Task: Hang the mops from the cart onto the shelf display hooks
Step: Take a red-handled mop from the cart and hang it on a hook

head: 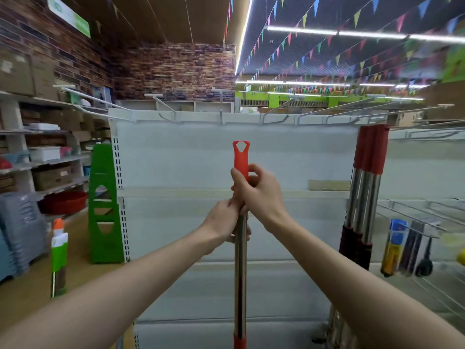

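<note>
White shelving [236, 157] fills the store aisle ahead, with a row of metal display hooks [221, 117] jutting from its top rail. Both hands are clamped on one mop handle [240, 268], held upright in front of the shelf: the right hand [256, 195] wraps the red grip [240, 157] higher up, the left hand [224, 220] the steel shaft just below it, the two touching. The hanging loop at the grip's tip sits below the hooks, so the coming move looks like a straight lift and forward push. Three hung mops [364, 192] already occupy the right end.
</note>
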Demonstrator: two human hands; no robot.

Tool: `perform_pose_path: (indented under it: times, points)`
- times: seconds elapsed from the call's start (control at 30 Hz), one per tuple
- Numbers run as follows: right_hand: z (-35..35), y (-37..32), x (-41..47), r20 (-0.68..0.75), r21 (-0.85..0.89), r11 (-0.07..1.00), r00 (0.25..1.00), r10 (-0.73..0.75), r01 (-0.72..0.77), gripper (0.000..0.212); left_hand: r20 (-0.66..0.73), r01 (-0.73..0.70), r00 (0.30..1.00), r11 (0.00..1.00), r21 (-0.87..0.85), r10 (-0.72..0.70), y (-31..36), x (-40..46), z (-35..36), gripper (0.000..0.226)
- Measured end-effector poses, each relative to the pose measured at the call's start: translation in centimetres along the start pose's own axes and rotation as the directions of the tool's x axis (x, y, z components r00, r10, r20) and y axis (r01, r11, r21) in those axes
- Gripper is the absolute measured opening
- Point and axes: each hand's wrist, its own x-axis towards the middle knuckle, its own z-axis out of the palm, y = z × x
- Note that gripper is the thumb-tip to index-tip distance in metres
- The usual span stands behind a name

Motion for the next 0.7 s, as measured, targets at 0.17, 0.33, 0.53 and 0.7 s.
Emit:
perform_pose_path:
  times: [0.17, 0.33, 0.53, 0.7]
  points:
    - [-2.8, 1.2, 1.3, -0.033, -0.018, 1.000, 0.999, -0.004, 0.004, 0.014, -0.001, 0.009, 1.000, 0.999, 0.049, -0.009, 1.1, 1.8, 3.0, 0.050]
    - [-4.4, 1.7, 2.5, -0.046, -0.008, 0.999, 0.998, -0.042, 0.042, 0.007, -0.012, -0.011, 1.000, 0.997, 0.070, 0.012, 2.0, 3.2, 4.5, 0.051]
    - [-4.4, 1.9, 3.5, -0.047, 0.009, 0.998, 0.997, -0.068, 0.068, 0.007, -0.041, -0.021, 0.999, 0.997, 0.077, 0.025, 2.4, 4.0, 4.7, 0.058]
    - [-4.2, 2.0, 4.6, -0.054, -0.004, 0.996, 0.995, -0.085, 0.085, 0.018, -0.083, -0.029, 0.996, 0.994, 0.102, 0.038, 2.6, 5.1, 4.7, 0.056]
